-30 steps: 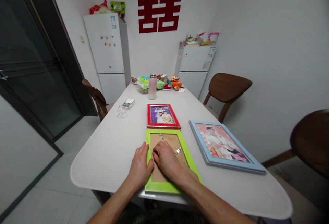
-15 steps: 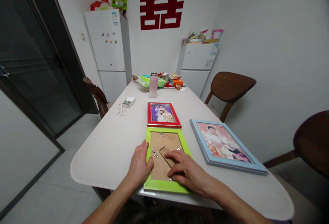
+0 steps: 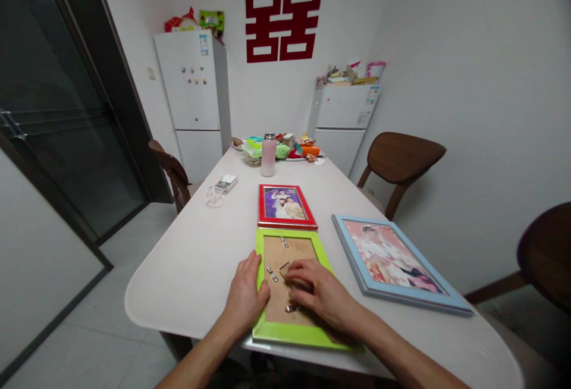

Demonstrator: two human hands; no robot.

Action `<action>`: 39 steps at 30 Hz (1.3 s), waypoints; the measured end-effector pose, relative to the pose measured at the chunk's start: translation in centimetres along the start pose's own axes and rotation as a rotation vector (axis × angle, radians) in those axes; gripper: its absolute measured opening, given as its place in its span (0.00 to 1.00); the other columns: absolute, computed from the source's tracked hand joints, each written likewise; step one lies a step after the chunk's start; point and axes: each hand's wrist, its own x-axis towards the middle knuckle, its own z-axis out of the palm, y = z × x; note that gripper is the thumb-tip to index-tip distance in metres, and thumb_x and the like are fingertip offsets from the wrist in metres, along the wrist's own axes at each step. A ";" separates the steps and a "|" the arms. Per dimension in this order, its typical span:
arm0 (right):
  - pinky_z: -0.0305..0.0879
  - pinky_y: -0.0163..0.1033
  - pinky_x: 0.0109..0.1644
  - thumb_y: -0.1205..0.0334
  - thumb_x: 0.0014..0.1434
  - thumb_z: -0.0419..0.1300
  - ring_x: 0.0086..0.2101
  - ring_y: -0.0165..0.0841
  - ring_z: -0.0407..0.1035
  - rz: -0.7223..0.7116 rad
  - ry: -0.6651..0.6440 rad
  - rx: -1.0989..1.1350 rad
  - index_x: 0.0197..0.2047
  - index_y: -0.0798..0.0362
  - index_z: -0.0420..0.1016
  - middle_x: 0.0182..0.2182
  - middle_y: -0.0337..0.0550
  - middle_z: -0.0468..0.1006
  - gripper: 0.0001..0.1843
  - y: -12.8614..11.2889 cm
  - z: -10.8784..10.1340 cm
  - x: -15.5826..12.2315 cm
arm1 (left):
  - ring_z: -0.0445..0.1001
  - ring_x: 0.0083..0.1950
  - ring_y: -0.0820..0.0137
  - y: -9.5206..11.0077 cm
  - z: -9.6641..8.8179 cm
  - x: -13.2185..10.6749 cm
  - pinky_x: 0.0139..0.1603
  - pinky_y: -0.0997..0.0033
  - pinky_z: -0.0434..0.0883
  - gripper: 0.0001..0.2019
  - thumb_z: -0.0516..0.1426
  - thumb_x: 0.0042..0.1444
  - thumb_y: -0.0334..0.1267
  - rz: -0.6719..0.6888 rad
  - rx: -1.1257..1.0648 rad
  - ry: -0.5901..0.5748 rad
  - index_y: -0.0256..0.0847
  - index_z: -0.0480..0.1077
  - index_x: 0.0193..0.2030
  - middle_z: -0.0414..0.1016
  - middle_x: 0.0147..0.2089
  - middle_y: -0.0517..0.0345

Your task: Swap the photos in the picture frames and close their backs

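Observation:
A green picture frame (image 3: pixel 307 334) lies face down near the table's front edge, its brown backing board (image 3: pixel 275 306) uppermost. My left hand (image 3: pixel 247 292) grips the frame's left side, thumb over the rim and fingers along the outer edge. My right hand (image 3: pixel 319 291) is over the board with its fingers curled and bunched near a flap; whatever is between them is hidden. Small metal turn clips show on the board: a top clip (image 3: pixel 284 242), a left clip (image 3: pixel 272 274) and a bottom clip (image 3: pixel 291 308) close below my right fingers.
Touching the green frame's far end is a red picture frame (image 3: pixel 288 222). A larger blue picture frame (image 3: pixel 366 285) lies at the right. Farther back are a small device (image 3: pixel 226 184) with a white cable, a pink bottle (image 3: pixel 268 157) and packets (image 3: pixel 254 148). Chairs (image 3: pixel 404 157) flank the table.
My right fingers have shifted up off the bottom clip, which now shows more fully. My left hand keeps its place on the frame. The whole view has tilted slightly upward.

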 end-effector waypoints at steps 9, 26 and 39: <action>0.55 0.37 0.38 0.64 0.53 0.49 0.33 0.34 0.64 0.266 0.153 -0.254 0.29 0.59 0.74 0.28 0.50 0.72 0.13 3.5 2.6 6.7 | 0.58 0.54 0.63 0.4 -0.3 0.1 0.55 0.58 0.57 0.26 0.49 0.43 0.27 -0.016 -0.006 -0.019 0.34 0.57 0.53 0.60 0.55 0.47; 0.58 0.38 0.39 0.55 0.45 0.55 0.36 0.36 0.64 0.238 0.013 -0.182 0.42 0.54 0.69 0.33 0.46 0.70 0.20 0.6 -0.3 -0.5 | 0.56 0.56 0.63 0.3 -0.2 0.0 0.56 0.60 0.54 0.25 0.49 0.44 0.28 -0.033 -0.037 -0.023 0.30 0.56 0.53 0.59 0.55 0.45; 0.57 0.36 0.41 0.65 0.42 0.53 0.35 0.34 0.63 0.291 0.025 -0.145 0.36 0.55 0.72 0.31 0.45 0.68 0.16 -0.5 -1.3 -0.3 | 0.55 0.56 0.60 1.0 -1.0 0.4 0.57 0.60 0.50 0.21 0.52 0.45 0.35 -0.164 -0.268 0.001 0.29 0.63 0.47 0.59 0.55 0.40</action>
